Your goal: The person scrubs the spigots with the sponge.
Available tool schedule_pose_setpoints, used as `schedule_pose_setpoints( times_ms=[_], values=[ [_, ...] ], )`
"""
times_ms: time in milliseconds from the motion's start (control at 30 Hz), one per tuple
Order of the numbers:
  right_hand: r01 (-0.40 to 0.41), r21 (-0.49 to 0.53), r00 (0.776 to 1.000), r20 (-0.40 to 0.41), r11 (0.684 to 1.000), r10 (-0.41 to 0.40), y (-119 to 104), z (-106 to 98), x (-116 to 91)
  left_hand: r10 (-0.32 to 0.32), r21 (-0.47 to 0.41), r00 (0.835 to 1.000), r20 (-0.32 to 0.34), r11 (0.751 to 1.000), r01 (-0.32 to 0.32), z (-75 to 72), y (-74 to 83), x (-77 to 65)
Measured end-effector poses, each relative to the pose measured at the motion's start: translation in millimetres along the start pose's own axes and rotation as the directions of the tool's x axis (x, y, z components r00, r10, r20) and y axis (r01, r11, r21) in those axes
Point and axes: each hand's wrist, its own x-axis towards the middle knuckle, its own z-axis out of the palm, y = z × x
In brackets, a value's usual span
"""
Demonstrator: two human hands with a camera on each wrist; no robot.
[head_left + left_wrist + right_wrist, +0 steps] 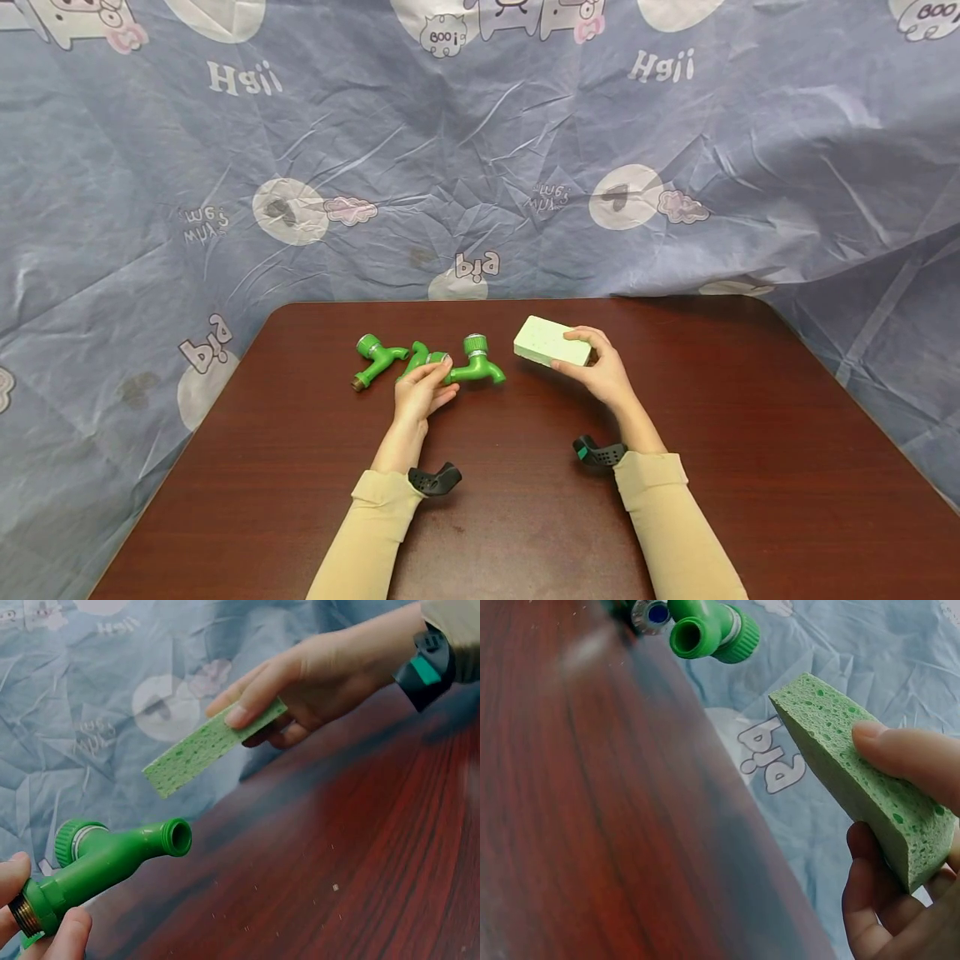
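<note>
My left hand (422,396) holds a green plastic faucet (476,368) by its brass-threaded inlet end. In the left wrist view this faucet (109,870) has its ribbed knob up and its round spout mouth toward the right. My right hand (606,373) grips a pale green block sponge (551,340), thumb on one face and fingers on the other. Small pores dot the sponge (855,757) in the right wrist view. Sponge and held faucet are apart, both raised over the table. A second green faucet (417,357) is partly hidden behind my left hand.
A third green faucet (378,362) lies left of my left hand on the dark red-brown wooden table (517,517). Behind the table hangs a wrinkled blue-grey printed cloth (450,150). Small light crumbs (335,887) dot the tabletop. Both wrists wear black mounts (435,480).
</note>
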Motion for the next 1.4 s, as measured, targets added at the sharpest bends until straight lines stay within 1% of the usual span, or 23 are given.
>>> schedule_pose_setpoints(
  times_ms=[100,267,433,567,700,767,867,1000,1067,1233,1400],
  values=[
    [-0.025,-0.028,1.000,0.002,0.999,0.025,7,1,0,0.015,0.032,1.000,-0.014,0.999,-0.015,-1.9,-3.8,2.7],
    [-0.070,-0.089,0.997,0.021,0.994,0.072,14,1,-1,0.062,0.099,0.998,-0.027,0.993,-0.059,-3.5,-9.1,5.3],
    [-0.088,-0.101,0.996,0.022,0.991,0.091,18,2,-2,0.128,0.181,0.991,-0.034,0.976,-0.120,-2.4,-12.9,5.8],
    [-0.090,-0.099,0.996,0.014,0.991,0.092,21,3,-2,0.186,0.222,0.982,-0.041,0.960,-0.172,-1.3,-15.6,6.7],
    [-0.073,-0.104,0.997,0.014,0.992,0.075,24,5,-1,0.240,0.265,0.970,-0.041,0.939,-0.221,-1.6,-18.6,7.5],
    [-0.062,-0.123,0.998,0.017,0.990,0.065,25,5,-2,0.259,0.290,0.965,-0.039,0.927,-0.237,-2.3,-19.7,7.8],
    [-0.046,-0.153,0.998,0.025,0.987,0.050,27,6,-2,0.292,0.356,0.955,-0.049,0.898,-0.257,-3.5,-20.7,8.5],
    [-0.039,-0.180,0.998,0.039,0.983,0.047,29,6,-3,0.331,0.454,0.941,-0.075,0.851,-0.263,-4.4,-20.9,8.3],
    [-0.045,-0.195,0.997,0.045,0.980,0.055,29,6,-3,0.342,0.481,0.936,-0.083,0.836,-0.263,-4.4,-20.8,7.5],
    [-0.078,-0.237,0.994,0.061,0.968,0.095,29,6,-4,0.359,0.507,0.929,-0.084,0.818,-0.270,-4.7,-21.7,6.5],
    [-0.086,-0.272,0.990,0.081,0.958,0.112,29,6,-4,0.366,0.518,0.926,-0.088,0.811,-0.272,-4.7,-22.2,5.7]
  ],
)
